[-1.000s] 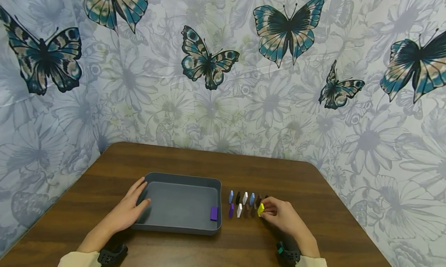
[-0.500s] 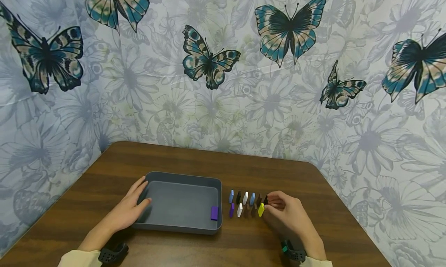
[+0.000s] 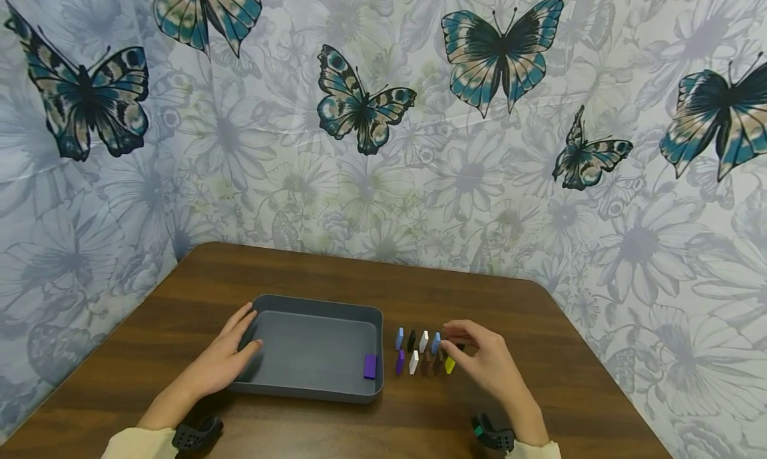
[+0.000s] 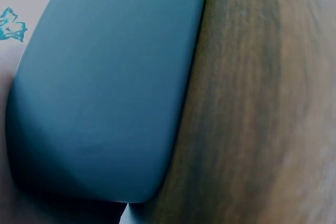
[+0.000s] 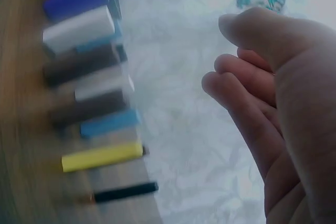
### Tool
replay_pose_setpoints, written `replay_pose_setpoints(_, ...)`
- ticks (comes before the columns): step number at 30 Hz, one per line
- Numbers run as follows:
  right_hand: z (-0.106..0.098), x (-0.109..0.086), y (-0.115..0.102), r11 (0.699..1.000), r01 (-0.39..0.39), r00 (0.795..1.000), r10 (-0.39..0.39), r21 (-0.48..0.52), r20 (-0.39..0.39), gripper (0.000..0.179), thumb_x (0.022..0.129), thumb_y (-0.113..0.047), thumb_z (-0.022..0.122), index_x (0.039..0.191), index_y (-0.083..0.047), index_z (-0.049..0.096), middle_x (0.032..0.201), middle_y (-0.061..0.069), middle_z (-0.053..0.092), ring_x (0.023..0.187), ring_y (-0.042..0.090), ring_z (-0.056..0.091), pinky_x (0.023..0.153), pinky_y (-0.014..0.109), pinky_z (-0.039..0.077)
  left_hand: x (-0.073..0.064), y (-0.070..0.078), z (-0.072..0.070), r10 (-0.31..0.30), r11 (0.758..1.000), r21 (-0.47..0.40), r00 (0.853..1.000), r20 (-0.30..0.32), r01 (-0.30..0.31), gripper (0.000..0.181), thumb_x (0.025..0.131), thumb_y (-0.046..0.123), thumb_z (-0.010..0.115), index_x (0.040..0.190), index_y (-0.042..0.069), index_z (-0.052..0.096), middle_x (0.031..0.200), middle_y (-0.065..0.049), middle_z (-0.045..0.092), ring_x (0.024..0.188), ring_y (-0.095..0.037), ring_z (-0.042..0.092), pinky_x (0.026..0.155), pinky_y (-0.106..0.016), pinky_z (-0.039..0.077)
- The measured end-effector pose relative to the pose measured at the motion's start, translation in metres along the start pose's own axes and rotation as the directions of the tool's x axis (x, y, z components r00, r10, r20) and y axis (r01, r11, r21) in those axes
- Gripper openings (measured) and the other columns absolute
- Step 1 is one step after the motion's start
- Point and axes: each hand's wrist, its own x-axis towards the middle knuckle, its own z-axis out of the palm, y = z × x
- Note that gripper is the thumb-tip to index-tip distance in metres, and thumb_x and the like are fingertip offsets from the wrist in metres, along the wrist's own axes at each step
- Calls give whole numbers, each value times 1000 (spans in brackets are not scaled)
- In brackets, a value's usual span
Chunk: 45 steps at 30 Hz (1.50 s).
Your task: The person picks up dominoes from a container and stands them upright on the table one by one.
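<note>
My left hand (image 3: 222,359) rests on the left side of a grey tray (image 3: 305,396), fingers spread along its rim. A purple domino (image 3: 369,366) lies inside the tray near its right wall. Right of the tray, small dominoes stand on edge in two rows, among them a white domino (image 3: 414,362), a light blue domino (image 3: 435,342) and a yellow domino (image 3: 450,365). Above the right end of these rows hovers my right hand (image 3: 488,359), thumb and fingertips apart with nothing between them. It hides some of the back row. The right wrist view shows a black domino (image 5: 126,192) beyond the yellow one.
The brown wooden table (image 3: 287,426) carries everything. Behind it hangs a pale floral backdrop (image 3: 383,206) with butterflies. A dark band (image 3: 198,436) sits on the left wrist and another band (image 3: 494,436) on the right.
My right hand was at the yellow domino, then moved to the black one behind it. Now it has let go and shifted left above the rows. My left hand stays on the tray.
</note>
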Motion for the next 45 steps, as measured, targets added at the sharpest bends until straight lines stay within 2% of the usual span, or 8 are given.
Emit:
replay_pose_setpoints(4, 4, 8, -8, 999, 44, 999, -44, -5, 27, 37, 85, -1, 83, 118, -13, 70, 109, 6, 76, 94, 21, 76, 78, 37, 63, 0, -1, 0, -3, 1000, 0, 1000, -2, 3, 74, 106, 28, 57, 157, -13, 23, 168, -29, 8, 149, -58, 18, 109, -75, 29)
replay_pose_setpoints(10, 12, 19, -16, 989, 135, 990, -131, -69, 55, 36, 84, -1, 83, 117, -9, 71, 109, 7, 76, 91, 22, 75, 75, 32, 62, 0, -1, 0, 5, 1000, 7, 1000, -9, -5, 73, 106, 27, 58, 157, -13, 25, 168, -29, 10, 149, -58, 19, 109, -75, 30)
replay_pose_setpoints(16, 22, 27, -27, 990, 114, 985, -102, -80, 142, 31, 89, -12, 82, 119, -12, 71, 112, 3, 76, 95, 21, 75, 78, 35, 61, 1, -2, -1, 13, 1000, 7, 1000, -16, -13, 72, 106, 26, 59, 157, -13, 26, 168, -29, 11, 149, -57, 19, 109, -74, 30)
replay_pose_setpoints(20, 28, 34, -34, 991, 122, 974, -108, -57, 201, 31, 92, -14, 80, 121, -13, 71, 114, 3, 75, 95, 22, 74, 80, 37, 61, 2, -2, -1, 16, 1000, 4, 1000, -16, -16, 72, 106, 26, 58, 157, -13, 26, 168, -29, 10, 149, -57, 19, 109, -75, 30)
replay_pose_setpoints(27, 41, 47, -48, 990, 139, 944, -128, -16, 304, 30, 95, -14, 76, 124, -10, 69, 121, 2, 73, 103, 21, 74, 88, 37, 61, 1, -3, -1, 9, 1000, 11, 1000, -15, -9, 72, 106, 27, 58, 156, -13, 26, 168, -29, 10, 149, -57, 19, 110, -74, 30)
replay_pose_setpoints(35, 59, 53, -52, 986, 166, 904, -141, -29, 405, 34, 97, -18, 74, 129, -7, 67, 124, 9, 73, 102, 23, 74, 84, 37, 61, 0, -3, 0, 6, 1000, 5, 1000, -11, -6, 73, 106, 27, 58, 157, -13, 25, 168, -29, 10, 149, -57, 19, 110, -74, 30)
replay_pose_setpoints(39, 67, 54, -54, 989, 141, 884, -106, -44, 455, 37, 98, -20, 73, 131, -5, 66, 125, 11, 73, 107, 26, 73, 89, 36, 60, 0, -3, 1, 4, 1000, 5, 1000, -10, -4, 72, 106, 27, 58, 157, -13, 26, 168, -29, 9, 149, -57, 19, 110, -75, 30)
replay_pose_setpoints(45, 77, 56, -58, 983, 129, 851, -40, -133, 524, 40, 97, -24, 74, 133, -7, 67, 129, 3, 71, 119, 17, 68, 100, 34, 55, 0, -3, 0, 0, 1000, -1, 1000, -10, 0, 72, 106, 27, 57, 157, -13, 25, 168, -29, 9, 150, -57, 18, 110, -75, 28)
